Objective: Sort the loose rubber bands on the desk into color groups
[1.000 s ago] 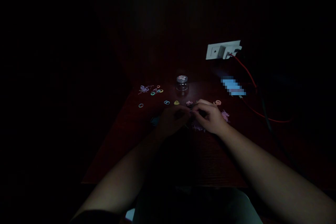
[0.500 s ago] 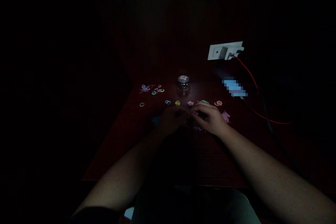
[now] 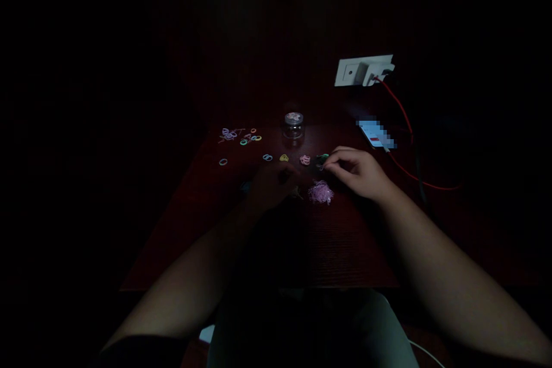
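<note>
Small elastic bands lie in colour groups on the dark red table. My right hand (image 3: 360,172) pinches thumb and forefinger together beside the green bands (image 3: 322,157); anything between the fingertips is too small to make out. My left hand (image 3: 271,184), in deep shadow, is curled with its fingertips close together, and what they hold, if anything, is hidden. Between and below the hands sits a heap of lilac bands (image 3: 321,192). A pink bundle (image 3: 305,160), a yellow bundle (image 3: 284,158) and blue bands (image 3: 267,157) form a row beyond my left hand.
A lidded clear jar (image 3: 294,125) stands behind the row. Mixed loose bands (image 3: 229,134) lie at the far left. At right, a phone (image 3: 376,133) is joined by a red cable (image 3: 403,106) to a charger in the wall socket (image 3: 350,72).
My hands have come apart from each other. The right one has moved to the green bands, uncovering the pink bundle and lilac heap. The view has shifted slightly.
</note>
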Tool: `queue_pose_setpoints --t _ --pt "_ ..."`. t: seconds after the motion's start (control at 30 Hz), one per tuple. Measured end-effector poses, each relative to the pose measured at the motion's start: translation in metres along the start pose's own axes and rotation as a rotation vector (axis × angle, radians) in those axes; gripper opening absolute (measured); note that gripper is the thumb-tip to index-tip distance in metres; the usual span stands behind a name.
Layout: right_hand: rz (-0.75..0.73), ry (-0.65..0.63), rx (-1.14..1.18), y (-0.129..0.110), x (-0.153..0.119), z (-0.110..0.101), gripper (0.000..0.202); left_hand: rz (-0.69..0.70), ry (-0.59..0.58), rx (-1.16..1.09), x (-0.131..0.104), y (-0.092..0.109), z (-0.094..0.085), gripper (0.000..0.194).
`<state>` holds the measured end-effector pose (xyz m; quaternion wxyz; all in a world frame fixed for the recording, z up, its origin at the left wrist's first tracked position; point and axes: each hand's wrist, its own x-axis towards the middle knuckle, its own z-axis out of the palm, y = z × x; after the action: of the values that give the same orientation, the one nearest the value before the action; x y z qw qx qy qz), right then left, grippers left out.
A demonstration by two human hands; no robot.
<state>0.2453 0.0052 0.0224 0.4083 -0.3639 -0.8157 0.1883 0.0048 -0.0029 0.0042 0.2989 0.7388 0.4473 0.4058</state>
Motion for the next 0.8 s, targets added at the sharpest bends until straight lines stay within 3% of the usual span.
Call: queue_pose_setpoints --t 0.2,0.6,0.8 --pt "0.088 -0.253 -0.064 0.014 -0.007 -0.017 0.011 0.07 0.027 0.108 0.001 -0.002 0.0 0.02" --pt "0.056 -0.232 -0.129 0.018 -0.006 -0.005 0.014 0.104 -0.01 0.097 0.001 -0.001 0.001 0.018" --pt "0.069 -0.314 -0.143 0.017 -0.006 -0.005 0.017 0.11 0.006 0.101 0.001 -0.002 0.001 0.017"
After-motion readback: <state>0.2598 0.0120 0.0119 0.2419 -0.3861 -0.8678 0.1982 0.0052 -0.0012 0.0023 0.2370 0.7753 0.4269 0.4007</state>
